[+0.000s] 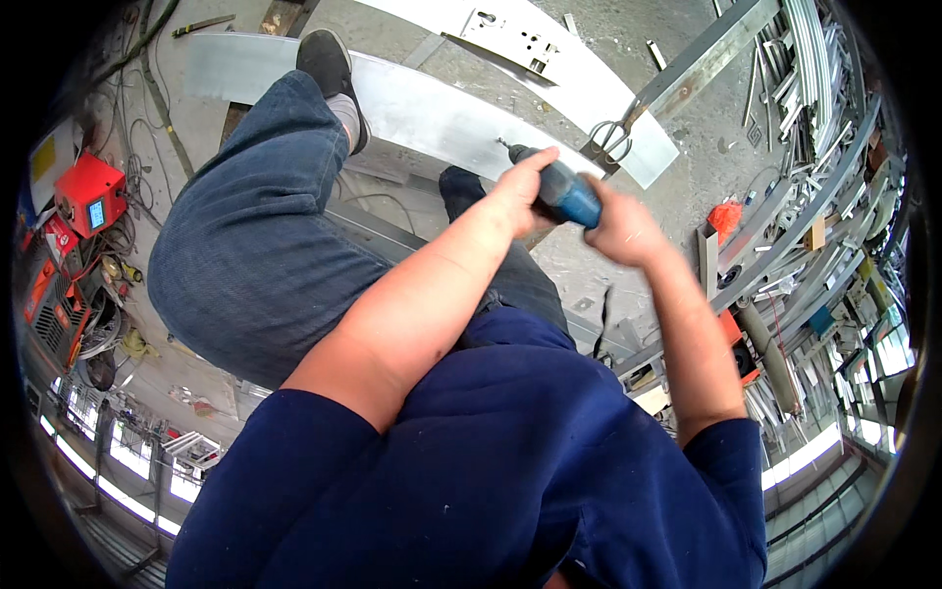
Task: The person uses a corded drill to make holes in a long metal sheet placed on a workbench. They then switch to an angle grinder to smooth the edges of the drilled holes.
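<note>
A blue and black power drill (571,192) is held between both hands, its thin bit pointing up and left. The bit's tip lies over a long pale metal panel (422,110); whether it touches the surface I cannot tell. My left hand (520,196) is closed around the drill's front part, its thumb lying along the top. At the rear end of the drill, my right hand (625,226) is closed on the body, slightly blurred. My shoe (329,74) rests on the panel's left part.
Scissors (612,140) lie near the panel's right end, by a steel bar (706,59). A second white panel with cutouts (530,44) is beyond. Metal offcuts (805,255) pile up at right. A red machine (90,196) and cables are at left.
</note>
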`<action>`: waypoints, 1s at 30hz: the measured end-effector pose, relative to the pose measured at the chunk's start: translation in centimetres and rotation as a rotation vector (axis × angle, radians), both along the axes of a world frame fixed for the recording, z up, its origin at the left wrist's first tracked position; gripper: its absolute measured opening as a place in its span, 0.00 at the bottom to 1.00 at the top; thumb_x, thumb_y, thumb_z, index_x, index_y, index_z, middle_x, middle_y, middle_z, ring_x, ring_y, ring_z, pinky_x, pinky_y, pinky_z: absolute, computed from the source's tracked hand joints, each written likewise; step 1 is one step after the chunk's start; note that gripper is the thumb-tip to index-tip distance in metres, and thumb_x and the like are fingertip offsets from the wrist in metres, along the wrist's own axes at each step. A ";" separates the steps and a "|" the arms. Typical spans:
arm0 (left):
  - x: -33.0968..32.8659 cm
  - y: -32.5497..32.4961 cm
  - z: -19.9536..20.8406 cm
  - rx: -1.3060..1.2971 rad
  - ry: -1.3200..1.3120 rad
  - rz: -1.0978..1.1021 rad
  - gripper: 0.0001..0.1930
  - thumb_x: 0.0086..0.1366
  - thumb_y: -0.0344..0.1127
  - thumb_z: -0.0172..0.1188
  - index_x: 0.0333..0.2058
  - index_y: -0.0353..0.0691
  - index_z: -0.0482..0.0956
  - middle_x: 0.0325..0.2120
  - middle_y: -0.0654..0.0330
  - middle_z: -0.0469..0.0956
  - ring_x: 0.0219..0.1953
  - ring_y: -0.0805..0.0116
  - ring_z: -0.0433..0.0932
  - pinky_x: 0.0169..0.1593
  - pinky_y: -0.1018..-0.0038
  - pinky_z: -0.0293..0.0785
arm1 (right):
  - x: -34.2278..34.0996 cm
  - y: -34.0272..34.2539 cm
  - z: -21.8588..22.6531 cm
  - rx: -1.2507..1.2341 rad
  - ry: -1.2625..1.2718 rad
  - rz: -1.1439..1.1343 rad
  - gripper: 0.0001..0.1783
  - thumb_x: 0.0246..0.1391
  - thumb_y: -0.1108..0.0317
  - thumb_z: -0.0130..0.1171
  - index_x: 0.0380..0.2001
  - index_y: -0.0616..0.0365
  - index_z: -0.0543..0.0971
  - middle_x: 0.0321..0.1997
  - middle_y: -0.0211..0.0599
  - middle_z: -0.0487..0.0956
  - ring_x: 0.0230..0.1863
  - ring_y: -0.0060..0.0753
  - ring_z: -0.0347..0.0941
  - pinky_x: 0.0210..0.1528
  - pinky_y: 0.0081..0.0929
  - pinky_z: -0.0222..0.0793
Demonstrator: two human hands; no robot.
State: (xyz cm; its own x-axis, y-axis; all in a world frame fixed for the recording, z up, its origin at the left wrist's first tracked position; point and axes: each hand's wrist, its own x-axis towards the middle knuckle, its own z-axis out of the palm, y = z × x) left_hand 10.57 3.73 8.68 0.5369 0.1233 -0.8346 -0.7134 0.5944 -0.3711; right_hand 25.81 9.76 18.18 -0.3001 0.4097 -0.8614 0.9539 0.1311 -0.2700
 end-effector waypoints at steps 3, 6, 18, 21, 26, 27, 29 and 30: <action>-2.5 -1.2 -1.0 -0.090 0.024 -0.147 0.27 0.61 0.49 0.68 0.50 0.38 0.72 0.46 0.51 0.78 0.47 0.54 0.80 0.54 0.51 0.76 | -4.7 -5.8 1.2 -0.002 -0.182 -0.046 0.46 0.42 0.69 0.63 0.68 0.60 0.60 0.36 0.61 0.82 0.40 0.63 0.80 0.48 0.49 0.77; -3.8 -2.7 -2.7 -0.037 -0.076 -0.171 0.22 0.61 0.47 0.65 0.46 0.38 0.75 0.39 0.54 0.80 0.39 0.57 0.82 0.50 0.58 0.79 | -6.0 -6.4 1.5 0.030 -0.137 0.009 0.45 0.42 0.68 0.62 0.67 0.61 0.60 0.34 0.59 0.82 0.39 0.60 0.81 0.45 0.49 0.77; -1.5 -2.6 -1.2 -0.102 0.050 -0.099 0.18 0.62 0.45 0.61 0.46 0.42 0.75 0.39 0.56 0.81 0.39 0.58 0.82 0.49 0.59 0.79 | -4.3 -4.1 2.1 0.077 -0.140 0.133 0.45 0.39 0.69 0.61 0.67 0.52 0.64 0.33 0.52 0.83 0.36 0.57 0.81 0.42 0.48 0.77; -2.1 -3.0 -1.7 -0.117 -0.016 0.005 0.19 0.62 0.47 0.61 0.47 0.42 0.75 0.41 0.55 0.80 0.42 0.57 0.82 0.50 0.58 0.79 | -5.1 -2.7 1.7 0.095 -0.109 0.271 0.43 0.39 0.69 0.60 0.65 0.51 0.67 0.31 0.48 0.83 0.34 0.53 0.82 0.39 0.47 0.78; -1.9 -2.7 -1.7 -0.118 -0.039 0.078 0.20 0.62 0.45 0.61 0.48 0.41 0.73 0.43 0.54 0.78 0.41 0.56 0.82 0.49 0.56 0.79 | -5.7 -0.5 2.3 0.037 -0.134 0.325 0.42 0.39 0.71 0.59 0.65 0.49 0.68 0.31 0.50 0.83 0.35 0.55 0.81 0.40 0.48 0.78; -1.8 -2.2 -1.6 -0.113 -0.002 0.052 0.20 0.62 0.45 0.62 0.48 0.40 0.73 0.43 0.54 0.78 0.41 0.56 0.82 0.49 0.55 0.79 | -5.7 -0.1 2.3 0.043 -0.135 0.327 0.42 0.39 0.71 0.59 0.65 0.49 0.68 0.31 0.50 0.83 0.35 0.55 0.81 0.41 0.48 0.78; -1.4 -1.4 -1.3 -0.102 0.073 -0.003 0.20 0.62 0.44 0.62 0.48 0.40 0.73 0.43 0.54 0.78 0.41 0.56 0.82 0.49 0.55 0.79 | -4.7 -0.7 1.7 0.029 -0.100 0.223 0.43 0.39 0.70 0.60 0.65 0.52 0.66 0.34 0.55 0.83 0.38 0.59 0.81 0.44 0.50 0.77; -1.7 -0.1 0.2 -0.124 0.122 -0.117 0.19 0.62 0.43 0.62 0.47 0.40 0.73 0.41 0.54 0.78 0.39 0.57 0.82 0.45 0.55 0.80 | -4.1 -1.5 1.6 0.038 -0.105 0.150 0.43 0.39 0.70 0.60 0.65 0.53 0.66 0.35 0.56 0.82 0.39 0.60 0.80 0.45 0.50 0.77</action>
